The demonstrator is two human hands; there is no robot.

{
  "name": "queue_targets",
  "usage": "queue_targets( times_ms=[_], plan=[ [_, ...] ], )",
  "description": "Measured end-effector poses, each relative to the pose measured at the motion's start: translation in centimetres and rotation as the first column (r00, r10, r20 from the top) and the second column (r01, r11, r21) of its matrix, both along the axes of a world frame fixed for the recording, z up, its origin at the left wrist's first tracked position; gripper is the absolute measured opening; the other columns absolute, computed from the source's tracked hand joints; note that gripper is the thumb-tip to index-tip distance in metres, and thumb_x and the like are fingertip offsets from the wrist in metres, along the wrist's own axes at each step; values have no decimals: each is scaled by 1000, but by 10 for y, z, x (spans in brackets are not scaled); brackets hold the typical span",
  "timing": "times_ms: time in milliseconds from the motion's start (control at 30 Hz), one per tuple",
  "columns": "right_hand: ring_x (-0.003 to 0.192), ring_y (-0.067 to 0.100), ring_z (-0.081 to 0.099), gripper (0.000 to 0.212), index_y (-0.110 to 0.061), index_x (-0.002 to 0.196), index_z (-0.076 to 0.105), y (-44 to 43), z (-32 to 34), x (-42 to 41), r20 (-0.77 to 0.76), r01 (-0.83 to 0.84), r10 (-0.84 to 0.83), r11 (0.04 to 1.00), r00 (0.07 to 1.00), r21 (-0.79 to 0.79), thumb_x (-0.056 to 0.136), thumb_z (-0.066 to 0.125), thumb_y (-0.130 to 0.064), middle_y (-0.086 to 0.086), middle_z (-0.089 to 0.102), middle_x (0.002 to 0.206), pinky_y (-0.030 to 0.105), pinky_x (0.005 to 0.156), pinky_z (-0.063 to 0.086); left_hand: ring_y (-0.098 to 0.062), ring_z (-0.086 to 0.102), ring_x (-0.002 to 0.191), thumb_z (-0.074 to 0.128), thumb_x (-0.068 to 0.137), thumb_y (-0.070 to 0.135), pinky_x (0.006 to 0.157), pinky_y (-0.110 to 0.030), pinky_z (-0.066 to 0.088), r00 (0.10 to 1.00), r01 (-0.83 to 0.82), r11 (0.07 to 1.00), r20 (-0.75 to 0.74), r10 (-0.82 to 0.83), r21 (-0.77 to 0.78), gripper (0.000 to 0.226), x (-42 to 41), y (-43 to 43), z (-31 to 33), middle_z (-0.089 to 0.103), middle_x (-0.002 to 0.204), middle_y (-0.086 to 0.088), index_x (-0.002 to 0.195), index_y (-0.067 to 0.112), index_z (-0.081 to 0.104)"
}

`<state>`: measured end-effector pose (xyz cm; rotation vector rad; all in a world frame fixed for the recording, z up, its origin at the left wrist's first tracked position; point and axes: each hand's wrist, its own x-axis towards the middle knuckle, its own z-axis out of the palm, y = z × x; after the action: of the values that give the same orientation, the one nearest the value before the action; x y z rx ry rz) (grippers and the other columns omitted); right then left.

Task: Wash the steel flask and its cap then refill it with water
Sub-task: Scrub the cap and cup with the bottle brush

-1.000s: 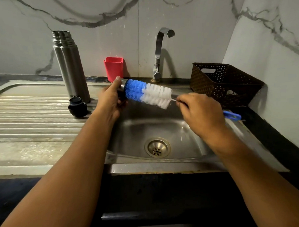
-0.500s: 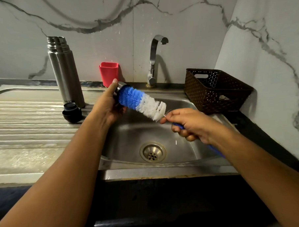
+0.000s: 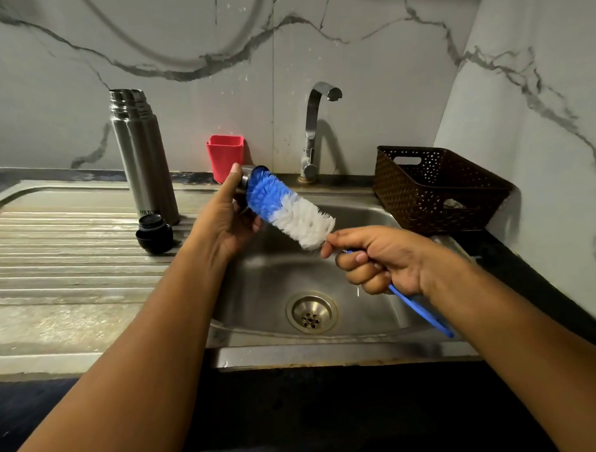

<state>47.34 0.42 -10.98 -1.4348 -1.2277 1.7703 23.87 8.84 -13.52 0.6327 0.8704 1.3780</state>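
A tall steel flask (image 3: pixel 142 154) stands upright on the draining board, left of the sink. A black inner stopper (image 3: pixel 153 233) lies at its foot. My left hand (image 3: pixel 226 215) holds the flask's steel cap (image 3: pixel 247 178) over the sink's left edge, its mouth turned to the right. A bottle brush (image 3: pixel 289 212) with blue and white bristles has its blue tip inside the cap. My right hand (image 3: pixel 376 260) grips the brush's blue handle just below the bristles. Most of the cap is hidden by my fingers and the bristles.
The steel sink (image 3: pixel 367 209) has a drain (image 3: pixel 311 312) in its bottom and a tap (image 3: pixel 314 129) behind it; no water runs. A red holder (image 3: pixel 225 157) hangs on the wall. A brown perforated basket (image 3: pixel 438 185) stands on the right counter.
The brush handle has swung down toward the sink, so the brush now slopes from the cap down to the right. My right hand moved lower. The cap stays in my left hand.
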Motion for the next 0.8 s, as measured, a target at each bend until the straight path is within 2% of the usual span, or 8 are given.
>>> queue_targets(
  times_ms=[133,200,300,400,500,600,700,800],
  plan=[
    [47,8,30,27,-18,87,67,0,3,-1,303,-67,-35,945,952,319,107,50,-26,-6,39,58,19,39,20,-25,71,104,79,86,47,102,-42,54,1000,10,1000,2,-10,-2,41,-5,1,-2,78,97,-7,104,13,64],
    [53,7,40,27,-27,80,62,-2,2,1,674,-347,-312,671,670,655,105,53,-30,-13,47,60,25,48,27,-25,70,105,80,84,50,104,-41,51,998,-19,1000,-53,18,-19,45,-4,1,-4,77,99,-7,107,14,64],
    [51,11,37,19,-29,89,65,-6,5,10,671,-634,-654,361,351,684,103,54,-33,-12,45,61,24,47,17,-16,75,77,79,84,54,76,-27,58,997,-41,999,-73,38,-29,47,1,-2,-3,78,72,0,103,14,64],
    [53,17,44,15,-24,94,69,-7,-4,17,605,-720,-748,258,273,644,101,55,-28,-6,61,68,23,46,16,-13,75,60,80,81,55,58,-24,59,992,-71,997,-104,67,-30,55,4,-5,-2,78,80,-4,109,10,65],
    [62,21,59,19,-26,94,70,-2,-16,17,630,-666,-706,302,324,682,101,54,-34,-5,66,74,29,50,30,-23,79,87,83,79,54,88,-41,63,992,-69,998,-103,69,-2,62,2,-2,-4,78,107,-13,116,8,65],
    [56,12,54,27,-24,91,73,6,-19,14,631,-359,-381,578,676,733,102,54,-41,-8,62,64,32,50,43,-22,74,94,78,86,50,91,-36,60,994,-34,999,-104,35,14,45,0,-2,0,76,103,-9,105,12,66],
    [41,6,28,27,-15,101,74,6,-9,16,237,-25,-48,955,970,296,106,53,-31,-5,39,55,18,39,20,-21,75,91,74,93,38,73,-35,62,997,23,997,-72,-18,77,27,-1,2,1,73,98,-6,102,15,64],
    [41,3,18,27,-13,103,71,3,-3,17,60,-37,33,997,998,68,106,51,-31,-6,29,58,14,37,10,-26,76,98,71,95,22,77,-42,63,999,41,993,25,-44,112,14,-5,4,-3,72,104,-8,108,17,67]
  ],
)
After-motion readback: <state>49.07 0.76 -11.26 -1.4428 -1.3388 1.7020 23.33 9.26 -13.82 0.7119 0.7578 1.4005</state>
